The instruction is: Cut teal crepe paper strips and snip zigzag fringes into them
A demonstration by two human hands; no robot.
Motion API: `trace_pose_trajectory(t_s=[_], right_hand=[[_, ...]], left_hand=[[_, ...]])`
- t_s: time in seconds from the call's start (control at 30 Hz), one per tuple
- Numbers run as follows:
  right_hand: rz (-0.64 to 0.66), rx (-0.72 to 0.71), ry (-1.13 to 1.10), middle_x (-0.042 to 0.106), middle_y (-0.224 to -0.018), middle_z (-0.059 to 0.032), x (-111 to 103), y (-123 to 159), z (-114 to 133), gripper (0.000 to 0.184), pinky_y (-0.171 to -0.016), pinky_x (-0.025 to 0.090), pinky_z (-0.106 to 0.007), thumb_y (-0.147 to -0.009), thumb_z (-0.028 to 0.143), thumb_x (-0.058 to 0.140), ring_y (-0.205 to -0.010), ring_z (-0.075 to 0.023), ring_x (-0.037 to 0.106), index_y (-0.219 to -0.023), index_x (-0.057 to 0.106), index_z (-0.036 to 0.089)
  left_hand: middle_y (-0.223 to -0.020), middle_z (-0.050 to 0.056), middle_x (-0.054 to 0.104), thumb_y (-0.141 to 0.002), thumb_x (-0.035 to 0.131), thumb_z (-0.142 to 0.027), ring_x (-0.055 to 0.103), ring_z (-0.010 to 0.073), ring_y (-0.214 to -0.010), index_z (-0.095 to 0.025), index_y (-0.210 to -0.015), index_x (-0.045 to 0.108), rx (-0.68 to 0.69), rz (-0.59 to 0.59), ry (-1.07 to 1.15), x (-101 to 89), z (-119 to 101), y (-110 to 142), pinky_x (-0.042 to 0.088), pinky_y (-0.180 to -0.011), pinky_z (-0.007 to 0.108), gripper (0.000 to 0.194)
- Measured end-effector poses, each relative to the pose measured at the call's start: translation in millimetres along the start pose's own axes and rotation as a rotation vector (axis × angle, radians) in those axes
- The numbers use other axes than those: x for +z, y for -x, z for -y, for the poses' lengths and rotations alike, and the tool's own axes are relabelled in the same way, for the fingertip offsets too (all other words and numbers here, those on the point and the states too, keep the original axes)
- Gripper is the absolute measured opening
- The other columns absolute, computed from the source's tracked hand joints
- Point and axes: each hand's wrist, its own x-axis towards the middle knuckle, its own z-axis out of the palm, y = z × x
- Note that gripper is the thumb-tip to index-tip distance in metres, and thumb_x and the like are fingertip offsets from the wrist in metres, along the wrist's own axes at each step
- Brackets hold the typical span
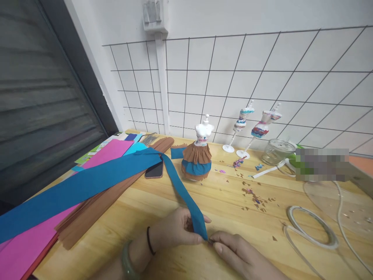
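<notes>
A long strip of blue crepe paper (177, 182) runs from the paper pile at the left across the wooden table (227, 217) to my hands at the bottom edge. My left hand (175, 229), closed, pinches the strip's near end between thumb and fingers. My right hand (236, 252) meets it from the right, its fingertips pinched on the very tip of the same strip. Behind, a small white mannequin (199, 153) wears a brown and blue paper skirt.
Sheets of pink (35, 241), brown and blue paper lie at the left, with a phone (155, 170) beside them. Two decorated mannequins (253, 128) stand by the grid wall. A glass jar (276, 151), white ribbon coil (309, 229) and paper scraps lie to the right.
</notes>
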Motion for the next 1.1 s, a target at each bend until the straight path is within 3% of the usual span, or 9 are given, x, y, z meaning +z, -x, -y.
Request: trace_pose_trajectory(t_s=[0.37, 0.63, 1.1], right_hand=[[0.001, 0.002, -0.016, 0.067, -0.087, -0.0024, -2.1, 0.1, 4.4, 0.033, -0.079, 0.045, -0.028, -0.088, 0.042, 0.037, -0.084, -0.0208, 0.059, -0.09, 0.064, 0.022], [-0.029, -0.035, -0.042, 0.066, -0.091, -0.0006, 3.1, -3.6, -2.2, 0.031, -0.084, 0.042, -0.026, -0.09, 0.04, 0.034, -0.087, -0.0177, 0.058, -0.093, 0.061, 0.023], [-0.019, 0.008, -0.018, 0.066, -0.091, -0.0017, 0.6, -0.2, 5.3, 0.032, -0.082, 0.042, -0.023, -0.09, 0.038, 0.034, -0.089, -0.0181, 0.059, -0.092, 0.061, 0.022]], left_hand=[[-0.08, 0.001, 0.063, -0.06, 0.074, -0.025, 0.055, 0.0139, -0.077, -0.017, -0.102, 0.06, 0.006, -0.021, 0.007, -0.1, 0.2, -0.9, 0.041, -0.075, 0.028, 0.045], [-0.076, 0.0, 0.061, -0.058, 0.075, -0.023, 0.054, 0.0107, -0.07, -0.016, -0.098, 0.062, 0.005, -0.04, 0.058, -0.8, -1.6, -2.1, 0.04, -0.07, 0.025, 0.043], [-0.079, 0.001, 0.062, -0.057, 0.076, -0.026, 0.054, 0.0126, -0.074, -0.017, -0.099, 0.062, -0.002, -0.057, 0.053, -1.9, -1.0, -2.0, 0.039, -0.071, 0.026, 0.046]])
